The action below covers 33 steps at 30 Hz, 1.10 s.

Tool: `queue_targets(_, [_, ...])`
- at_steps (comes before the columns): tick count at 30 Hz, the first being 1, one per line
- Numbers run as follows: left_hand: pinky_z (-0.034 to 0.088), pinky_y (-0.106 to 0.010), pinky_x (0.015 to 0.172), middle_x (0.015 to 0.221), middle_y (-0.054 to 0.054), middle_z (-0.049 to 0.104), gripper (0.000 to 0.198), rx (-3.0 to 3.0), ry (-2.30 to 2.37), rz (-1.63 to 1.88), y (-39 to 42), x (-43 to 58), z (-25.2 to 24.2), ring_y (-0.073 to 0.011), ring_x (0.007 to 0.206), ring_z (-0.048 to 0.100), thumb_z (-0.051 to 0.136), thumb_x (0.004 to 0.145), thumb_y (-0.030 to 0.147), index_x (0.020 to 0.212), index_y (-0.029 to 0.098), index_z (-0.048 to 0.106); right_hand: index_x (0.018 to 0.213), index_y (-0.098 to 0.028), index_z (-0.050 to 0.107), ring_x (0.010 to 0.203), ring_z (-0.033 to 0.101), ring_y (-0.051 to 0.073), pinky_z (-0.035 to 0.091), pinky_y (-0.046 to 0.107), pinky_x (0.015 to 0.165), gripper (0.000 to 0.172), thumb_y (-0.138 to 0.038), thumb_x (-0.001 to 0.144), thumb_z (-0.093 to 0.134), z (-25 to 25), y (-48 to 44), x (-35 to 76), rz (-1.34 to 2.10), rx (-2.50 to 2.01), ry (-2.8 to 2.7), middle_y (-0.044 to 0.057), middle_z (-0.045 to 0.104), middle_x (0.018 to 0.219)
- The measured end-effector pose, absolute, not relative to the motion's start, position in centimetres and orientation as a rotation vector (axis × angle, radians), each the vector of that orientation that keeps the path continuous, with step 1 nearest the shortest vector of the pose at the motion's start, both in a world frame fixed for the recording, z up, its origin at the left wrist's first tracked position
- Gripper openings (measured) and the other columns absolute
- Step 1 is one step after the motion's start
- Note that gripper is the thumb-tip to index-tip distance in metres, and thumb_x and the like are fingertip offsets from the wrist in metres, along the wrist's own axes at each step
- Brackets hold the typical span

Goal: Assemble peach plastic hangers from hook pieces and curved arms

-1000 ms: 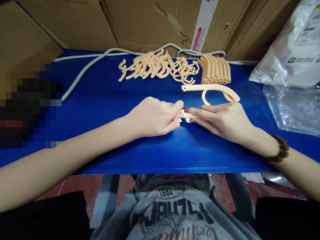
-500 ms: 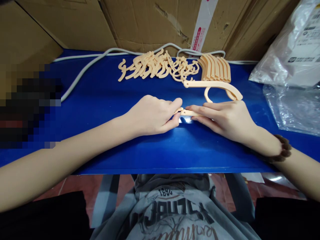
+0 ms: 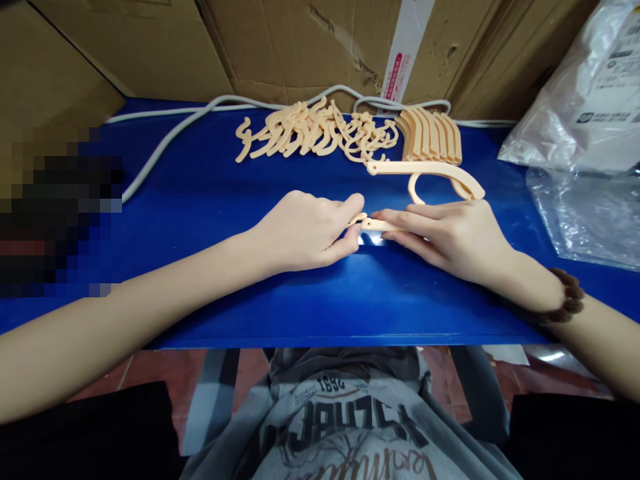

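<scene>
My left hand (image 3: 315, 230) is closed, thumb and fingers pinching a small curved beige plastic piece (image 3: 358, 218) that looks like a hanger hook; most of it is hidden in the grip. Its tip sits right beside the holed end of a beige plastic hanger arm (image 3: 376, 225). That arm is gripped by my right hand (image 3: 450, 230), whose fingers cover its far end. Just beyond the right hand lies another curved hanger arm (image 3: 425, 169), with a ring-shaped beige piece (image 3: 414, 189) partly hidden behind the fingers.
Toward the back of the blue table (image 3: 320, 307) lie a pile of S-shaped beige pieces (image 3: 300, 130), a heap of hooks (image 3: 367, 137) and a row of hanger arms (image 3: 433, 137). A white cable (image 3: 170, 143) runs behind them, before cardboard boxes (image 3: 300, 47). Plastic bags (image 3: 575, 127) occupy the right.
</scene>
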<state>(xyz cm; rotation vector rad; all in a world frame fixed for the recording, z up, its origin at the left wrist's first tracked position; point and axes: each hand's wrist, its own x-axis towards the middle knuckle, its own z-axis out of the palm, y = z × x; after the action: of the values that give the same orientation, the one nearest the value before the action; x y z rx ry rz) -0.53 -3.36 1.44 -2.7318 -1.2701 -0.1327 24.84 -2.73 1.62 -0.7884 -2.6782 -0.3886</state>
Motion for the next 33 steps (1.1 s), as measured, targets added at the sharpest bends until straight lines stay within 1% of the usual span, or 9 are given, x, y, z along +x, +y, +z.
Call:
queue_targets(7, [0.021, -0.028, 0.049, 0.069, -0.005, 0.072, 0.034, -2.721, -1.281, -0.162, -3.39, -0.51, 1.5, -0.0213, 0.058, 0.068, 0.035, 0.099, 0.031, 0.108, 0.016, 0.064, 0.132, -0.022, 0.077, 0.07, 0.07, 0.013, 0.038, 0.027, 0.061, 0.04, -0.043, 0.113, 0.048, 1.59, -2.71, 24.87, -0.398, -0.826, -2.685, 0.002, 0.082, 0.094])
queue_targets(14, [0.02, -0.029, 0.049, 0.068, -0.005, 0.07, 0.035, -2.757, -1.244, -0.075, -3.33, -0.53, 1.49, -0.0228, 0.058, 0.067, 0.036, 0.099, 0.031, 0.107, 0.016, 0.066, 0.13, -0.023, 0.078, 0.066, 0.069, 0.013, 0.035, 0.027, 0.059, 0.041, -0.042, 0.114, 0.045, 1.17, -2.48, 24.75, -0.426, -0.787, -2.692, 0.003, 0.083, 0.094])
queue_targets(19, [0.02, -0.029, 0.05, 0.068, -0.005, 0.07, 0.033, -2.783, -1.232, -0.09, -3.1, -0.71, 1.23, -0.0233, 0.058, 0.068, 0.04, 0.102, 0.037, 0.107, 0.016, 0.066, 0.13, -0.023, 0.078, 0.067, 0.07, 0.012, 0.036, 0.027, 0.059, 0.041, -0.042, 0.114, 0.045, 1.09, -2.34, 24.71, -0.407, -0.781, -2.712, 0.003, 0.083, 0.096])
queue_targets(24, [0.019, -0.028, 0.05, 0.075, -0.005, 0.075, 0.041, -2.785, -1.196, -0.116, -3.08, -0.68, 1.19, -0.0243, 0.062, 0.071, 0.049, 0.105, 0.054, 0.108, 0.016, 0.065, 0.128, -0.023, 0.079, 0.065, 0.069, 0.012, 0.034, 0.027, 0.056, 0.042, -0.042, 0.114, 0.044, 1.34, -2.45, 24.74, -0.433, -0.781, -2.689, 0.004, 0.083, 0.093])
queue_targets(29, [0.019, -0.028, 0.049, 0.071, -0.005, 0.073, 0.044, -2.713, -1.149, -0.127, -3.03, -0.63, 1.01, -0.0228, 0.062, 0.072, 0.041, 0.112, 0.05, 0.103, 0.015, 0.065, 0.128, -0.022, 0.078, 0.068, 0.071, 0.013, 0.036, 0.027, 0.058, 0.041, -0.041, 0.114, 0.045, 1.35, -2.5, 24.71, -0.39, -0.76, -2.68, 0.004, 0.083, 0.093])
queue_targets(33, [0.019, -0.028, 0.048, 0.068, -0.005, 0.071, 0.044, -2.687, -1.104, -0.146, -3.04, -0.63, 0.88, -0.0217, 0.059, 0.07, 0.043, 0.112, 0.05, 0.101, 0.014, 0.066, 0.128, -0.023, 0.078, 0.068, 0.07, 0.013, 0.037, 0.026, 0.059, 0.042, -0.041, 0.114, 0.044, 1.39, -2.48, 24.74, -0.365, -0.767, -2.689, 0.004, 0.083, 0.094])
